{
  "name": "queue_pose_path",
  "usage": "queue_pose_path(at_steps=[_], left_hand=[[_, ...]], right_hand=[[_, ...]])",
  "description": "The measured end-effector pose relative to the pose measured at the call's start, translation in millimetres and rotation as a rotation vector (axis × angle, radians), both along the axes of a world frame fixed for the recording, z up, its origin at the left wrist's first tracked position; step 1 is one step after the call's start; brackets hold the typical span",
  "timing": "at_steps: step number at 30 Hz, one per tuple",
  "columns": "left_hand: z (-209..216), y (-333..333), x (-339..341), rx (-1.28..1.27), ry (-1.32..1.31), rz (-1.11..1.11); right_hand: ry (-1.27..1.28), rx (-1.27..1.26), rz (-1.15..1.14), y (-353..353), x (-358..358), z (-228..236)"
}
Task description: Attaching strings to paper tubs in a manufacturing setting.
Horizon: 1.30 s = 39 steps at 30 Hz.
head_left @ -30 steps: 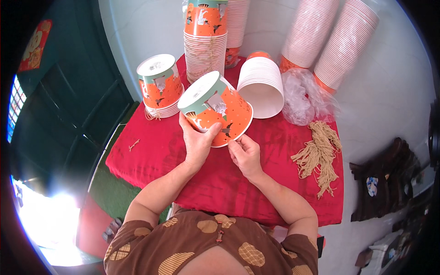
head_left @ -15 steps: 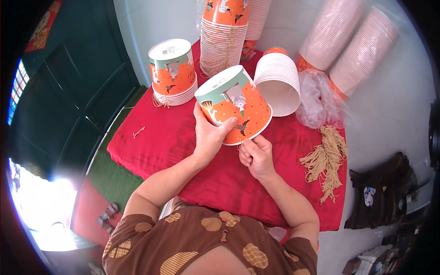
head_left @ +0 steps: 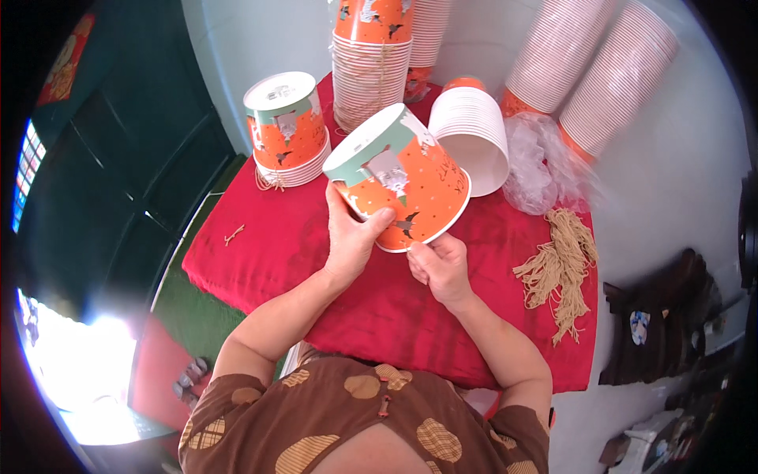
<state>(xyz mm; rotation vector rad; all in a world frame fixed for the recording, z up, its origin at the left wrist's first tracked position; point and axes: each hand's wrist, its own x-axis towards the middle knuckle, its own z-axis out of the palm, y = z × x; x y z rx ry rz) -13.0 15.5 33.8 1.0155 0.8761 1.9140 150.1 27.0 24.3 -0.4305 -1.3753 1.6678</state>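
Observation:
Tilted over the red cloth is an orange paper bucket with a green band and a white base facing up and left. My left hand grips its side, thumb across the front and fingers behind. At its lower rim, my right hand is closed in a pinch; what lies between the fingertips is too small to make out. To the left, a short stack of similar buckets stands upside down with twine at its rims. A bundle of tan twine lies on the right of the table.
A tall stack of buckets rises at the back, beside a stack lying on its side. Two long plastic-wrapped stacks lean on the wall. Crumpled clear plastic sits below them. Red cloth covers the table; a twine scrap lies left.
The bucket is turned slightly in my hands, its printed pictures shifted left. My right hand stays pinched at the rim. The whole view has shifted a little.

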Motion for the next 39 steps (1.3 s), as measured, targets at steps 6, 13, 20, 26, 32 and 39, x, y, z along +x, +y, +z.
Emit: queue_pose_path(at_steps=[6,13,20,26,32,39], left_hand=[[-11,6,-10,0.029,0.105,-0.101],[-18,10,-14,-0.094,-0.01,-0.275],[-18,8,-14,-0.09,-0.273,-0.359],[-21,12,-15,-0.066,-0.262,-0.334],[-14,12,-13,-0.015,-0.251,-0.319],[-8,12,-21,0.084,-0.205,-0.281]], right_hand=[[-0.236,0.643,-0.353,1,-3,12],[-0.833,1.493,-0.754,26,11,-12],[-0.986,1.594,-0.749,23,6,-18],[-0.968,1.593,-0.718,18,4,-14],[-0.939,1.503,-0.701,23,6,-16],[-0.174,0.561,-0.39,24,21,12]])
